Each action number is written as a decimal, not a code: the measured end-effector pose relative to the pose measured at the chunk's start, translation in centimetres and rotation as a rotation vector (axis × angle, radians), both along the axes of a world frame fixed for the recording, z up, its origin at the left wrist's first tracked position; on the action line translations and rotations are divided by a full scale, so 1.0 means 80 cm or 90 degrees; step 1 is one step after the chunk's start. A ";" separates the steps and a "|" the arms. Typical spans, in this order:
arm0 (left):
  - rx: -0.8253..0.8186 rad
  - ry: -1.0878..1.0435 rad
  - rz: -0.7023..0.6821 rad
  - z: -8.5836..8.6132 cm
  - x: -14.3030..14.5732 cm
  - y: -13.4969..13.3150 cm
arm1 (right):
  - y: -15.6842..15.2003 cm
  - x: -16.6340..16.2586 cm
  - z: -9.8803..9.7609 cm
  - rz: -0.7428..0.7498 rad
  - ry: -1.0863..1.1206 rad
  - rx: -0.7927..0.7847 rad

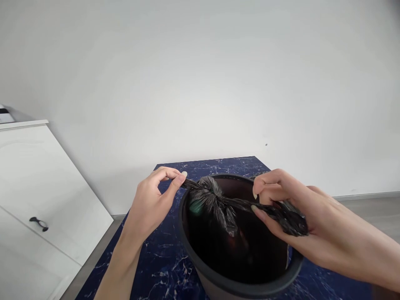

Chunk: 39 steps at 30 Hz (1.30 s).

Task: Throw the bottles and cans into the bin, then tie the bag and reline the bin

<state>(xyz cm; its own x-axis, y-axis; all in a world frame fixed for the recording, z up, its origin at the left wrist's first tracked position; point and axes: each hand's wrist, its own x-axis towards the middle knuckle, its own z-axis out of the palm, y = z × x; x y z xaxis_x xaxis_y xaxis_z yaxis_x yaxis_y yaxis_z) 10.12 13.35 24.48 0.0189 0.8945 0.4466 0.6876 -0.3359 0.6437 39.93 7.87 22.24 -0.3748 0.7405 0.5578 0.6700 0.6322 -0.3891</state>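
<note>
A black plastic bin bag (218, 225) sits inside a round dark grey bin (200, 266). Its top is gathered into a knot near the bin's far rim. My left hand (153, 202) pinches one twisted end of the bag between thumb and fingers at the bin's left rim. My right hand (300, 216) grips the other end, with bunched black plastic wrapped in its fingers over the bin's right side. The two ends are stretched apart from the knot.
The bin stands on a dark blue marbled surface (162, 266). A white cabinet (34, 191) with a black handle (39, 223) is at the left. A plain white wall (200, 83) lies behind, with grey floor (371, 212) at the right.
</note>
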 end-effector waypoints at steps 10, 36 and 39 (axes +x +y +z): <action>0.030 -0.027 0.021 0.004 -0.004 -0.003 | 0.005 0.022 0.002 -0.018 -0.005 0.008; 0.165 -0.188 -0.212 -0.001 0.092 -0.107 | -0.011 -0.039 0.014 0.001 0.067 -0.210; 0.160 -0.159 -0.213 -0.005 0.098 -0.117 | -0.015 -0.039 0.017 0.044 0.086 -0.220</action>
<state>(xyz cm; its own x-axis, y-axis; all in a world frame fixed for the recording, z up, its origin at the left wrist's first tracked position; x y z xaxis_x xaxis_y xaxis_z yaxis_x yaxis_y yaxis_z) 17.95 4.00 24.10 0.1516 0.7211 0.6760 0.3496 -0.6788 0.6457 36.83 6.70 23.63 -0.3710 0.8689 0.3278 0.5583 0.4907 -0.6690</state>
